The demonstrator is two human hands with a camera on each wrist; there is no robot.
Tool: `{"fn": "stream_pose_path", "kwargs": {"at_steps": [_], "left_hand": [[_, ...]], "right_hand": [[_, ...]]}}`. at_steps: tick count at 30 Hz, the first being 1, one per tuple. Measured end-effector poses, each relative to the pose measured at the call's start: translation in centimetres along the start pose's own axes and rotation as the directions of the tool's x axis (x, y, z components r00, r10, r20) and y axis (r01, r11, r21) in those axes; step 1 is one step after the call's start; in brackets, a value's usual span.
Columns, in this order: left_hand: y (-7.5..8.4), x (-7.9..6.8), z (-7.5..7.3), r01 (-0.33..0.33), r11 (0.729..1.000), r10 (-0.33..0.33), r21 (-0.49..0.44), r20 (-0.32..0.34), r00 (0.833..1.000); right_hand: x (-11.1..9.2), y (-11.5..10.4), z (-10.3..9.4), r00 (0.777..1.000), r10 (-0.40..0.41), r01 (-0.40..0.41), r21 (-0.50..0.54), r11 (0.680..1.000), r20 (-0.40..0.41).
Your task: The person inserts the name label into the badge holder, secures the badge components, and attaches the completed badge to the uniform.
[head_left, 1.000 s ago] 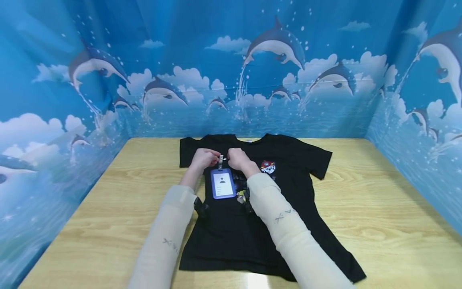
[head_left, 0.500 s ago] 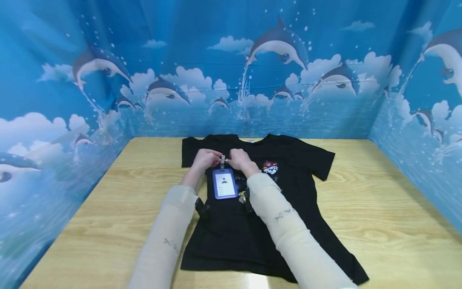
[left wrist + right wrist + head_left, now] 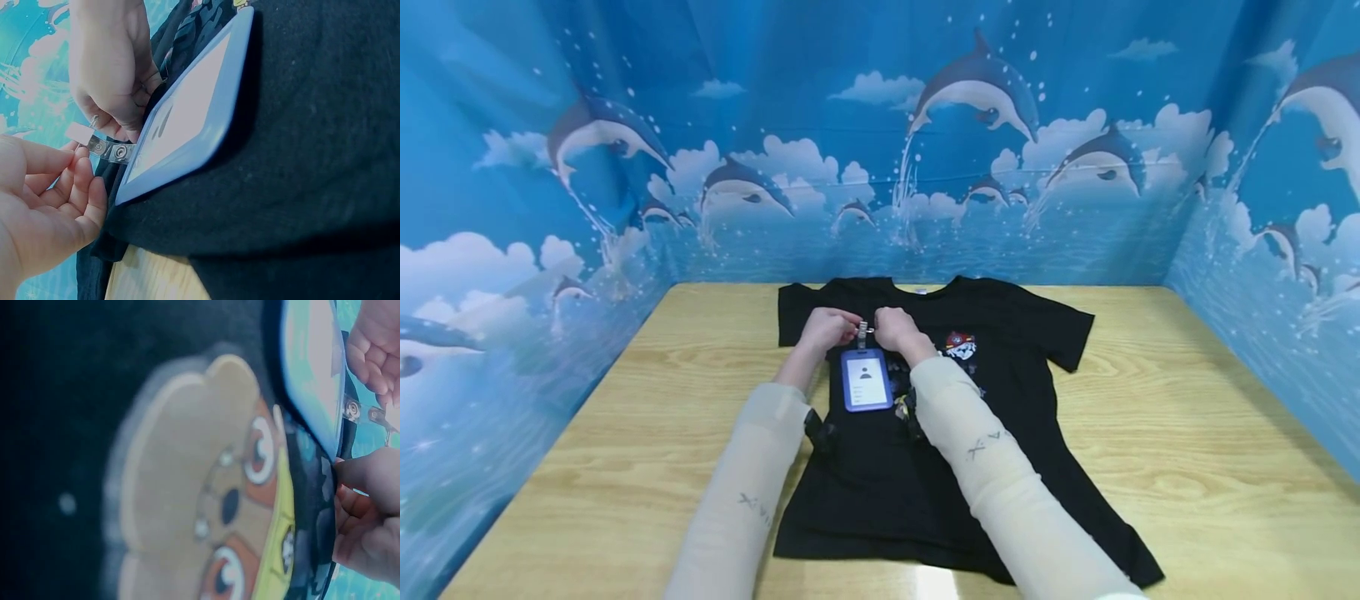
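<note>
A black T-shirt [image 3: 880,492] with printed cartoon figures lies spread on the table. On its chest is a blue-framed ID badge [image 3: 867,382], with a clear strap and a metal clip [image 3: 80,132] at its top end. My left hand [image 3: 826,329] pinches that clip between thumb and fingertips. Just right of the clip, my right hand [image 3: 897,327] pinches the shirt's cloth with curled fingers, as the right wrist view shows too. The badge's face stands tilted in the left wrist view. Whether the clip's jaws touch the cloth I cannot tell.
A wooden table [image 3: 1150,433] lies under the shirt. Around its back and sides hangs a blue curtain [image 3: 820,125] printed with dolphins. Dark wrist straps with cameras [image 3: 818,432] sit close above the shirt.
Both hands keep their hold beside the clip. Only a slight shift of the head view shows.
</note>
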State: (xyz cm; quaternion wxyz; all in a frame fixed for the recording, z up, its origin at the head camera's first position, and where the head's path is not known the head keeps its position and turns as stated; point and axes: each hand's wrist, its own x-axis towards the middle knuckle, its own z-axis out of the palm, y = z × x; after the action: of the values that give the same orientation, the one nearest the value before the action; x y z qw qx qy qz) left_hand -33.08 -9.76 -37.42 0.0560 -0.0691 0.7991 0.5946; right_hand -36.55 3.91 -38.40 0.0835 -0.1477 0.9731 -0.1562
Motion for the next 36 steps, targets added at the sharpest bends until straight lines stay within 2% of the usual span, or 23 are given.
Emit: {"fn": "stream_pose_path", "kwargs": {"at_steps": [4,9,18,21,28,36], "left_hand": [[-0.1,0.1,0.1,-0.003,1.000,0.003,-0.014,0.006,1.000],[-0.1,0.1,0.2,-0.008,1.000,0.008,-0.012,0.005,1.000],[0.2,0.0,0.1,0.001,1.000,-0.001,-0.009,-0.007,1.000],[0.3,0.0,0.1,-0.002,1.000,0.002,-0.011,-0.009,1.000],[0.3,0.0,0.1,-0.015,1.000,0.015,-0.014,-0.031,0.999],[0.2,0.3,0.4,-0.039,0.999,0.038,-0.022,-0.041,0.998]], "right_hand": [[-0.5,0.2,-0.3,0.998,-0.016,0.018,0.044,0.999,-0.052],[-0.8,0.7,-0.4,0.996,-0.012,0.027,0.180,0.983,-0.085],[-0.2,1.5,-0.7,0.996,0.054,-0.021,0.423,0.906,-0.065],[-0.3,1.5,-0.8,0.994,0.056,-0.012,0.419,0.908,-0.092],[-0.7,1.2,-0.8,0.982,0.032,0.025,0.292,0.956,-0.187],[-0.8,0.8,-1.0,0.988,0.061,-0.020,0.284,0.959,-0.140]]}}
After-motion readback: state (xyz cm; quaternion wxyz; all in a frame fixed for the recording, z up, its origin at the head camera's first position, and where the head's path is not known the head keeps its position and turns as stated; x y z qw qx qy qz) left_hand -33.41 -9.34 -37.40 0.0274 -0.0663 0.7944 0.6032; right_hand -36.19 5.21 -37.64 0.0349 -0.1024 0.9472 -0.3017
